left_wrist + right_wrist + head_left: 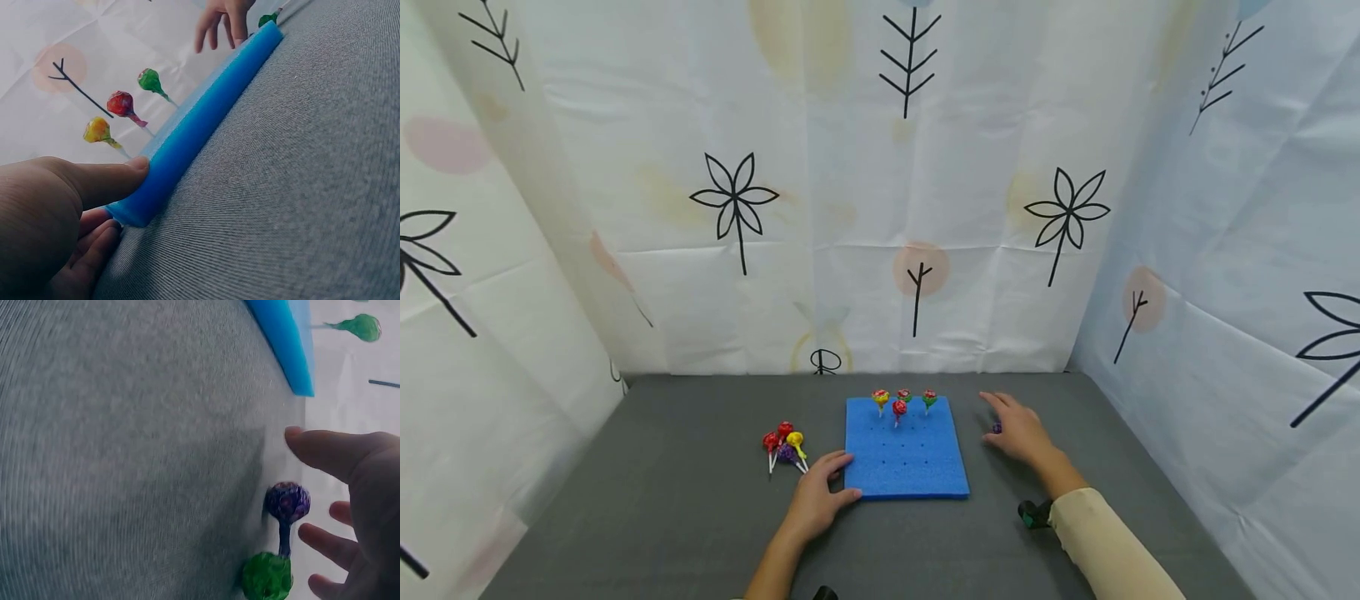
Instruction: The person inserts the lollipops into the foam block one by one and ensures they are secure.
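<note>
A blue foam board point(906, 479) with rows of small holes lies on the table. My left hand point(815, 502) holds its near left corner, the thumb on the front edge and the fingers along the left side. Toward the board's far side stand a yellow lollipop point(880, 399), a red lollipop point(899, 407), a green lollipop point(929, 397) and one more behind. To the right of the board, my right hand point(1021, 431) reaches with spread fingers over a purple lollipop point(287, 501). A green lollipop point(267, 576) lies beside the purple one in the right wrist view.
Left of the board lies a loose bunch of lollipops: red ones point(771, 442), a yellow one point(795, 438) and a purple one point(787, 453). Patterned white cloth point(850, 208) walls in the grey table point(700, 517) at the back and sides.
</note>
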A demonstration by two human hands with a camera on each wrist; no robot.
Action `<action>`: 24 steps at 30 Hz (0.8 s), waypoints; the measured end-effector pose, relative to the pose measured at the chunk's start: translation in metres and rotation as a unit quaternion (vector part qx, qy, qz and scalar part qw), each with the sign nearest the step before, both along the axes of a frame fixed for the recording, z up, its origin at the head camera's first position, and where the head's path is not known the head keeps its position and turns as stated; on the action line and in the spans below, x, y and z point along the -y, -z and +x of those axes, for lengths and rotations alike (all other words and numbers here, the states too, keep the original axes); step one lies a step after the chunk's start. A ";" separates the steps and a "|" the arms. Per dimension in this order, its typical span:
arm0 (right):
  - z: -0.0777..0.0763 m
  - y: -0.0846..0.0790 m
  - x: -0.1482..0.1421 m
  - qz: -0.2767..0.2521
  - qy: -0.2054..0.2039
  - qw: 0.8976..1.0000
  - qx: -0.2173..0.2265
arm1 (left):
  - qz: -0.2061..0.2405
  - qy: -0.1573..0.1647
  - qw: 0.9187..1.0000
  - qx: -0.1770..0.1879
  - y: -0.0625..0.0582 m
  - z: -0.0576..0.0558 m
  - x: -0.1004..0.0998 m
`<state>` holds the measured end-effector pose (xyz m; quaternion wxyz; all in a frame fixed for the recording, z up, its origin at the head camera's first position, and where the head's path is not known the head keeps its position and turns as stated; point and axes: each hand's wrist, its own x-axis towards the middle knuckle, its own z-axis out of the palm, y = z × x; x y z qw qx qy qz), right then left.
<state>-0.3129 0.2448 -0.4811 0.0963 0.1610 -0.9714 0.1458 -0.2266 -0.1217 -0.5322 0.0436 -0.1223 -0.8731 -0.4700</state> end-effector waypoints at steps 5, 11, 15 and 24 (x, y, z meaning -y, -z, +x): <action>0.000 0.003 -0.007 0.001 0.004 0.999 0.040 | 0.002 -0.002 1.000 -0.004 -0.001 0.000 0.000; 0.000 0.005 -0.009 -0.010 0.005 0.998 0.066 | 0.004 -0.003 1.000 0.002 -0.001 0.001 -0.001; -0.001 0.007 -0.009 -0.014 0.012 0.996 0.083 | -0.001 -0.003 1.000 0.004 -0.001 0.001 -0.001; -0.001 0.011 -0.012 -0.010 0.036 0.996 0.080 | -0.004 -0.003 1.000 -0.004 0.000 0.000 -0.001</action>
